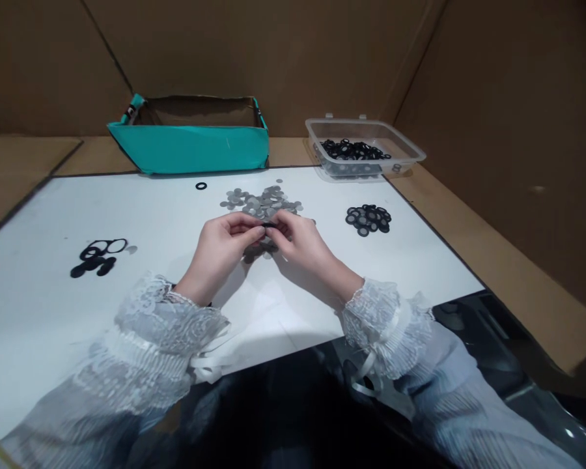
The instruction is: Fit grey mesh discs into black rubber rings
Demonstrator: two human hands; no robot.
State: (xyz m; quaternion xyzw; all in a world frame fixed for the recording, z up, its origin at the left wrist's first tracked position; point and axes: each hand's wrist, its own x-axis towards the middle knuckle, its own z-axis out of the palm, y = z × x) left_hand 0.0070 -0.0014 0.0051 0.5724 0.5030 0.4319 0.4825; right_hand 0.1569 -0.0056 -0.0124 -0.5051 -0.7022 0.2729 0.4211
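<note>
As your left hand [224, 245] and right hand [303, 241] pinch one black piece [269, 225], filled rings [369, 219] lie toward the table's [410, 267] right edge; loose discs [261, 203] remain.

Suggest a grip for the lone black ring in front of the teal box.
I'd pinch the black ring by opposite outer edges, coming from above and the near side: it lies flat, apart from the gray discs, with the teal box standing behind it.

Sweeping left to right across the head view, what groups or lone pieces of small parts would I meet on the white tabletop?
Cluster of black parts → lone black ring → pile of grey discs → pile of black-rimmed discs.
</note>
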